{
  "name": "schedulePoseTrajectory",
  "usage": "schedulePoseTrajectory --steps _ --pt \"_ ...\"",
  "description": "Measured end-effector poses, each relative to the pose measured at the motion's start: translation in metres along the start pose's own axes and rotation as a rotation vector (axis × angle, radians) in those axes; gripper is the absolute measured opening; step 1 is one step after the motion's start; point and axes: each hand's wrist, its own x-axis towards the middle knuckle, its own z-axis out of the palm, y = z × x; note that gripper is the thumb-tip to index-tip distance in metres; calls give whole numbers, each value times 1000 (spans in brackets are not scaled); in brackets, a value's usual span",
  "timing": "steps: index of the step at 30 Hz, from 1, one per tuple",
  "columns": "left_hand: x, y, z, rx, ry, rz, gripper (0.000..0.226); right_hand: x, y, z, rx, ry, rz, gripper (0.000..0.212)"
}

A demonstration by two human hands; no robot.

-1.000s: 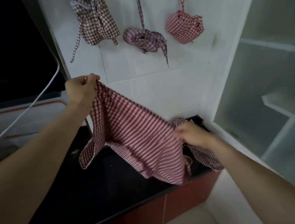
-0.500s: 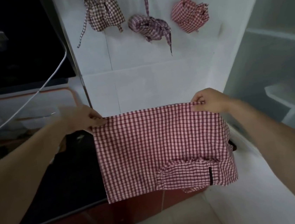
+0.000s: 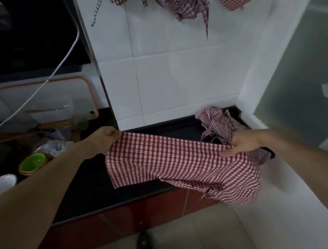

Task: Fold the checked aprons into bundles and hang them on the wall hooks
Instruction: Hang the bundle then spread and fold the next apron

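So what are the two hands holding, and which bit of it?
Both hold the red checked apron. The left hand pinches its upper left corner; the right hand grips the bunched cloth at its right edge.

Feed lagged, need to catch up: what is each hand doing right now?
Left hand: grips one end of the red checked apron.
Right hand: grips the apron's other end, fingers curled round the cloth.

Both bare forearms reach forward from the lower corners. The left hand (image 3: 107, 135) sits higher and farther out, its fingers curled and pinching a corner of the red checked apron (image 3: 175, 164). The right hand (image 3: 243, 143), lower, grips the apron's opposite edge, thumb on top.
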Motion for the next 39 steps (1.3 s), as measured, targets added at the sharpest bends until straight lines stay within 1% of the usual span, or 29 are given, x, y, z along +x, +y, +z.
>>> schedulePoseTrajectory --steps 2,4,5,6,9,10,11,13,15,17,19,23,24,25,26,27,30,31,34,36,38,39 --pt "11 -13 -9 48 1 -35 40 5 7 3 102 3 -22 64" --pt "26 -31 -19 104 31 -82 43 13 11 1 145 -22 -48 60" --pt "33 -39 -22 116 47 -114 44 21 11 -1 167 -3 -53 60" --pt "38 -43 -23 120 66 -134 44 28 12 -4 200 58 -59 58" --pt "56 -51 -25 118 106 -155 40 62 0 -23 291 363 -87 40" --pt "66 -57 -24 125 118 -161 38 76 -6 -29 320 441 -91 36" --pt "78 -63 -23 128 135 -180 36 93 -14 -34 327 482 -82 33" --pt "95 -78 -19 122 189 -249 35 121 -31 -37 289 491 -70 25" --pt "118 -98 -20 116 275 -311 38 156 -45 -37 263 475 -72 19" --pt "132 -115 -20 119 343 -341 38 183 -56 -33 258 468 -57 19" --pt "151 -126 -21 151 371 -348 35 212 -66 -32 266 462 -32 24" --pt "187 -138 -15 141 481 -403 21 253 -84 -32 243 464 -8 23" --pt "193 -138 -10 158 525 -410 27 258 -87 -32 244 481 -5 22" --pt "201 -136 -2 186 540 -379 34 264 -90 -32 250 489 6 21" --pt "206 -132 10 201 508 -314 38 270 -92 -32 252 489 16 19" --pt "211 -126 26 187 422 -236 38 274 -95 -32 247 480 25 18" --pt "217 -100 79 172 43 -82 31 284 -104 -29 237 426 3 12" --pt "219 -92 98 203 -44 -28 32 287 -108 -28 242 400 -11 11" --pt "220 -72 143 270 -193 92 44 291 -119 -25 270 330 -41 16" --pt "222 -61 164 346 -275 105 63 293 -124 -24 280 287 -53 19" --pt "226 -52 178 404 -377 46 80 295 -124 -24 282 190 -38 18" --pt "227 -50 183 406 -427 -4 84 295 -123 -24 291 130 -34 19"
